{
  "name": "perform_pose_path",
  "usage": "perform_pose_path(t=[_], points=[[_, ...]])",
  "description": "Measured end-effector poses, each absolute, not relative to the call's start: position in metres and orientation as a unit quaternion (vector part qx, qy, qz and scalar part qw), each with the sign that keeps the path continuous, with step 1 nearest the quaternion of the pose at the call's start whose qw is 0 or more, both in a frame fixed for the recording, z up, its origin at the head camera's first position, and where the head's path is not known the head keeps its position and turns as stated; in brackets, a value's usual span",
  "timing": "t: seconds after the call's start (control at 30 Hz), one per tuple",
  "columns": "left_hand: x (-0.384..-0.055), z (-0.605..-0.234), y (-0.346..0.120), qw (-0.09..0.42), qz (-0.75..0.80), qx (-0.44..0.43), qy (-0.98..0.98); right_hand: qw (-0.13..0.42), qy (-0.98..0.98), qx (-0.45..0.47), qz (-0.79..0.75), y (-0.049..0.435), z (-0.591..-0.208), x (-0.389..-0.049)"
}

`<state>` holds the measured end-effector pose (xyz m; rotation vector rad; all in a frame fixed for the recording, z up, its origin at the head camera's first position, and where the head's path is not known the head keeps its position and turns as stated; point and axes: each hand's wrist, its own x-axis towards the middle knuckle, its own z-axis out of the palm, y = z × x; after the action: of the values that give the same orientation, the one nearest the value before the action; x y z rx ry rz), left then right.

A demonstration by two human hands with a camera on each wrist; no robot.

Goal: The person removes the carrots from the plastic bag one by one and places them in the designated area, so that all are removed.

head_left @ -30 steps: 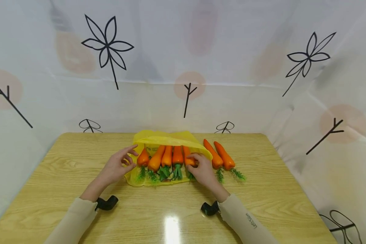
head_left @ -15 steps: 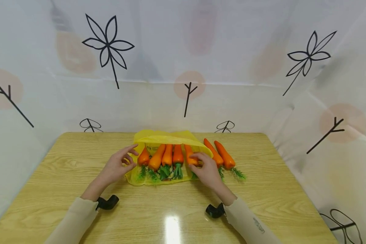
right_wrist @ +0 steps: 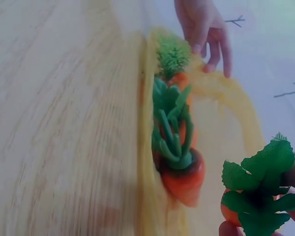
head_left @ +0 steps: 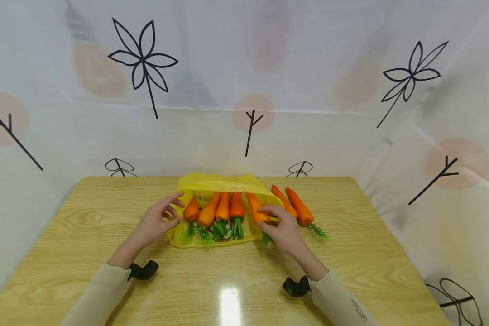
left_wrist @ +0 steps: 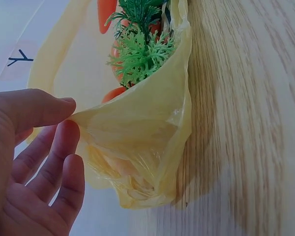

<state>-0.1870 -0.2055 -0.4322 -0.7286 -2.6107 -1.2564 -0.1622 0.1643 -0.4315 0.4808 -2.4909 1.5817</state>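
A yellow plastic bag (head_left: 218,185) lies on the wood-grain tabletop (head_left: 195,285), its mouth gaping towards 6 o'clock. At its 9 o'clock edge the left hand (head_left: 156,222) pinches the film between thumb and forefinger, the other fingers loosely bent. Four artificial carrots rest inside, green tops towards 6 o'clock: the leftmost carrot (head_left: 191,210) and the second carrot (head_left: 209,213) with feathery fronds, the third carrot (head_left: 222,208) with broad leaves, the fourth carrot (head_left: 237,207) with thick stalks. Next along, at the mouth's 3 o'clock end, is the held carrot (head_left: 256,207), its thick end between the thumb and fingers of the right hand (head_left: 284,230), its tip pointing to 11 o'clock beneath the bag's upper edge; whether it touches the film cannot be told. Its broad leaves (right_wrist: 260,191) hang towards 6 o'clock. Outside the bag, at 3 o'clock, the nearer loose carrot (head_left: 283,200) and the outer loose carrot (head_left: 299,206) lie side by side, tips towards 11 o'clock; the right hand hides the nearer one's greens. The patterned cloth backdrop (head_left: 203,140) stands at 12 o'clock.
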Motion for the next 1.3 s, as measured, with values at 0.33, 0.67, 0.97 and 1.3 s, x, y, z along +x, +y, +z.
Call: perform_pose_path(t=[0.33, 0.67, 0.97, 1.3], points=[[-0.187, -0.431, -0.206, 0.076, -0.423, -0.243, -0.87, 0.021, -0.811, 0.193, 0.553, 0.193, -0.429, -0.158], [-0.187, -0.433, -0.207, 0.076, -0.425, -0.239, -0.87, -0.039, -0.802, 0.219, 0.554, 0.226, -0.428, -0.15], [-0.188, -0.434, -0.207, 0.072, -0.427, -0.241, -0.868, -0.096, -0.776, 0.223, 0.582, 0.256, -0.427, -0.147], [-0.187, -0.435, -0.208, 0.074, -0.426, -0.239, -0.869, -0.156, -0.717, 0.242, 0.636, 0.297, -0.418, -0.147]])
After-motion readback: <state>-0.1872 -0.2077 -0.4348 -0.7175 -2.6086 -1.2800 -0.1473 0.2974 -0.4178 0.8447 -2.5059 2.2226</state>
